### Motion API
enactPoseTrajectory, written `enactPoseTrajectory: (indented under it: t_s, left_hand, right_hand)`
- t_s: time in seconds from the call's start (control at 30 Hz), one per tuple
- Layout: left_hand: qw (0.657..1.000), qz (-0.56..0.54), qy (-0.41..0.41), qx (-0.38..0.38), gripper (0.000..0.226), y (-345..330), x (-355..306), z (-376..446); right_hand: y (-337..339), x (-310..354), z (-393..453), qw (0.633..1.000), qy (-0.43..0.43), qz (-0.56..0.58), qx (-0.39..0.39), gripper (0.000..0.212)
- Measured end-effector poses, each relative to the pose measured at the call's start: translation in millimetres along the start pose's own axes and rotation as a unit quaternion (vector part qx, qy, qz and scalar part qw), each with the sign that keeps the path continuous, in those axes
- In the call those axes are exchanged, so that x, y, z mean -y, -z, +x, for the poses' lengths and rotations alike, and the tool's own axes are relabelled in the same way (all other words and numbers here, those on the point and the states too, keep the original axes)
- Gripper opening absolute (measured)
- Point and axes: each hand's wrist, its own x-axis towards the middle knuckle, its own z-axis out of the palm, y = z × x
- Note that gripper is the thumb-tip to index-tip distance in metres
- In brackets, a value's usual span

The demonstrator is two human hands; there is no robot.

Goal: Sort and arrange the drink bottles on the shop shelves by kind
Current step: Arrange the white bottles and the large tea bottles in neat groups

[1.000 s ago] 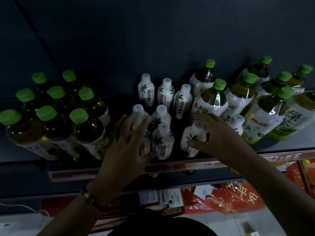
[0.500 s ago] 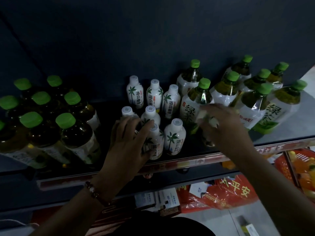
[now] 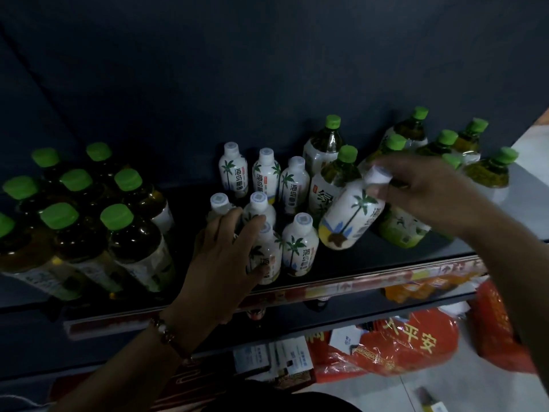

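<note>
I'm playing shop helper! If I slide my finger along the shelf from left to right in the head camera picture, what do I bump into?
Dark green-capped bottles → left hand → small white palm-tree bottles → tilted white bottle held by the right hand → green tea bottles.

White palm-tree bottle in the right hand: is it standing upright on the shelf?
No: the white palm-tree bottle is tilted, gripped at its cap by the right hand, its base lifted beside the green-capped tea bottles.

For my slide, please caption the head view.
Right hand lifts a tilted white palm-label bottle; left hand steadies the others.
</note>
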Motion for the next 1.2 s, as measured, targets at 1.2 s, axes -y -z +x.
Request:
enactPoseTrajectory:
  t_s: [1.2]
  left_hand:
    - [0.98,-0.181,0.073,-0.031,0.067,15,28,-23]
  right_hand:
    - [-157,113,224,0.966,0.121,-0.137,0.185,0.042]
